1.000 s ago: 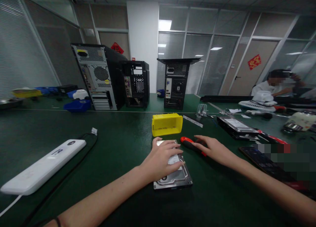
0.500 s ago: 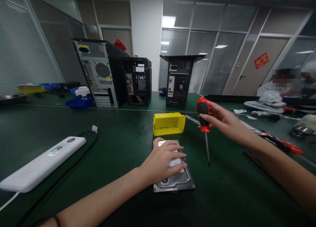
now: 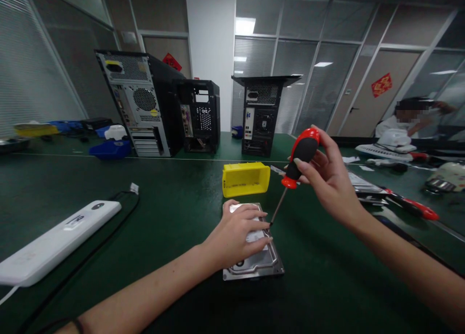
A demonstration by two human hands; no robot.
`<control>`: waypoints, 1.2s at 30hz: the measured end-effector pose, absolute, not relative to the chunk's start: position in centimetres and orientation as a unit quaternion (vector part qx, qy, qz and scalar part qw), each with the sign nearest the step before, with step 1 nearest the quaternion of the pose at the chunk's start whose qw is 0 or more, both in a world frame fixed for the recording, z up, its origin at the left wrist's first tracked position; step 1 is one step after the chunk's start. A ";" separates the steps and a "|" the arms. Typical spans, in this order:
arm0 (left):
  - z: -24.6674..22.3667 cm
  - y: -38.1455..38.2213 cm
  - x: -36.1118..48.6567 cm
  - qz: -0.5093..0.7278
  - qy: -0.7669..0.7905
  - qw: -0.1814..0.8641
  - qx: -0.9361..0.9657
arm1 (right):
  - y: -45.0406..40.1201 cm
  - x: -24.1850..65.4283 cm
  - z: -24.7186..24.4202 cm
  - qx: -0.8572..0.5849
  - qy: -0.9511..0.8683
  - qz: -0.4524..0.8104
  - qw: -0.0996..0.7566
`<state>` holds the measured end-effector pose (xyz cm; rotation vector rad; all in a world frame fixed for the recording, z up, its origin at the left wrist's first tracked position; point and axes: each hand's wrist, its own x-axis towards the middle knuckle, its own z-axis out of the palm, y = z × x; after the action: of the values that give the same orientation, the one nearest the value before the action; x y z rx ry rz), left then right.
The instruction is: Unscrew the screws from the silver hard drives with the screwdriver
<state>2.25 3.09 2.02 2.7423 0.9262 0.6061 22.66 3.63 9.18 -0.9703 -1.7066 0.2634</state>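
A silver hard drive (image 3: 256,268) lies on the green table in front of me. My left hand (image 3: 241,232) rests across its top with fingers stretched out and spread, covering much of the label. In my right hand (image 3: 327,174) is a screwdriver (image 3: 304,152) with a red and black handle, held between thumb and fingers. Its shaft slants down to the left, and the tip appears to meet the drive's right edge, close to my left fingertips. Whether a screw sits under the tip I cannot tell. Just behind the drive stands a yellow plastic bin (image 3: 246,180).
Computer cases, a large one (image 3: 145,106), an opened one (image 3: 199,116) and another (image 3: 262,116), stand at the back. A white power strip (image 3: 65,239) with a black cable lies left. Red-black tools (image 3: 414,205) lie right; a person (image 3: 410,123) sits beyond.
My right hand has tilted the screwdriver and brought its tip left, from beside the hard drive to its right edge. My left hand stays on the drive. The view has shifted slightly.
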 end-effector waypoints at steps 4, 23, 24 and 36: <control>2.0 3.1 2.2 0.207 0.313 0.092 0.922 | 3.6 22.8 9.1 -0.412 -0.726 0.101 0.541; 2.1 3.1 2.3 0.212 0.317 0.096 0.919 | 3.7 22.6 8.8 -0.416 -0.724 0.103 0.541; 2.0 3.1 2.3 0.212 0.317 0.096 0.919 | 3.6 22.5 8.8 -0.415 -0.724 0.102 0.541; 1.9 3.2 2.3 0.214 0.312 0.094 0.921 | 3.3 22.0 8.6 -0.392 -0.725 0.125 0.553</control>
<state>2.27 3.18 1.86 2.7324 0.9251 0.6350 21.97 3.31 8.64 -0.9264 -1.7138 0.2954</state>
